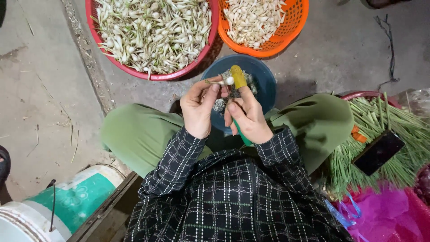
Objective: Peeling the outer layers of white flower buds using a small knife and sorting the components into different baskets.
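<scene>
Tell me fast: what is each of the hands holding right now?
Left hand: closed on a small white bulb.
Right hand: closed on a green-handled tool, yellow cover on the forefinger.

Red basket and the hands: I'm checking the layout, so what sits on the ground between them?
In the head view, a blue bowl of trimmings sits between the red basket and both hands, left hand and right hand.

The red basket (197,62) and orange basket (295,27) are cut off by the top edge. The right hand (248,118) hides most of a green handle (244,138); its blade cannot be seen. The blue bowl (264,83) sits partly behind both hands.
</scene>
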